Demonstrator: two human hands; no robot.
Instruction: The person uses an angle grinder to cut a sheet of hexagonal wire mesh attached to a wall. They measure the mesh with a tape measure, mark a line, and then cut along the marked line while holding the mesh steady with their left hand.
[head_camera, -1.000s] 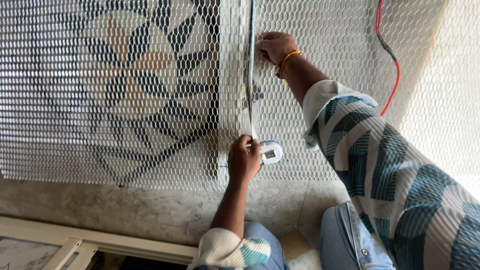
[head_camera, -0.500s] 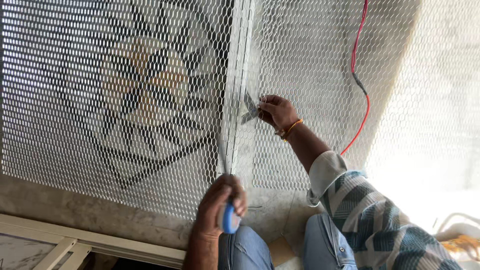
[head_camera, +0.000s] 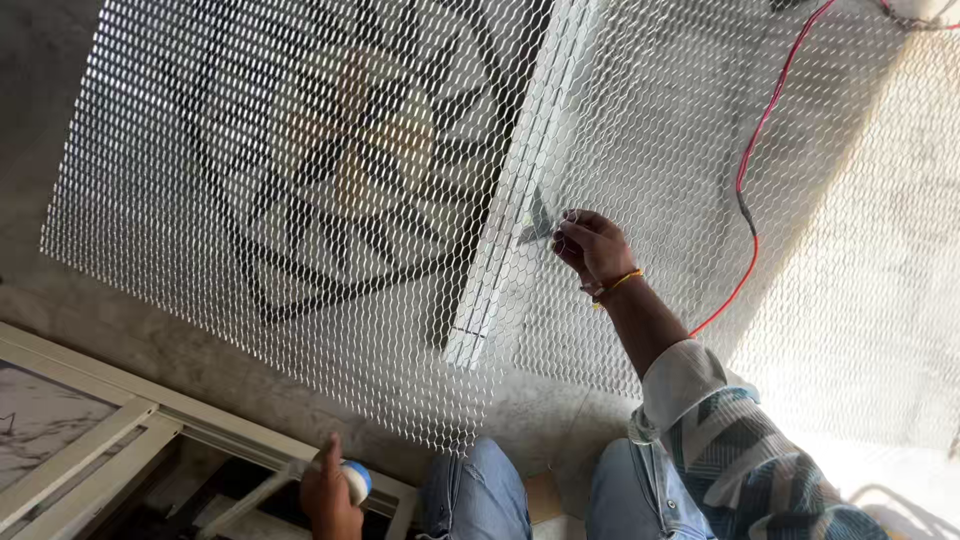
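Pinching a small grey metal clip (head_camera: 537, 226) between thumb and fingers (head_camera: 572, 232), the right hand (head_camera: 595, 250) holds it against the white expanded-metal mesh sheet (head_camera: 300, 200), just beside the pale metal channel strip (head_camera: 520, 200), apparently to steady it there. Low down, the left hand (head_camera: 330, 495) is closed around a small blue-and-white roll (head_camera: 355, 482), well apart from the mesh.

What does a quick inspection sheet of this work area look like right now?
Surface: concrete floor with a dark painted pattern under the mesh.
Job's things: white wire mesh; metal strip across it; small metal piece; tape roll.
Clutter: nothing seen.
Hands: right hand pinches the small metal piece with its fingers; left hand holds the tape roll.
Cables: red wire over the mesh.
Surroundings: pale frame at lower left.
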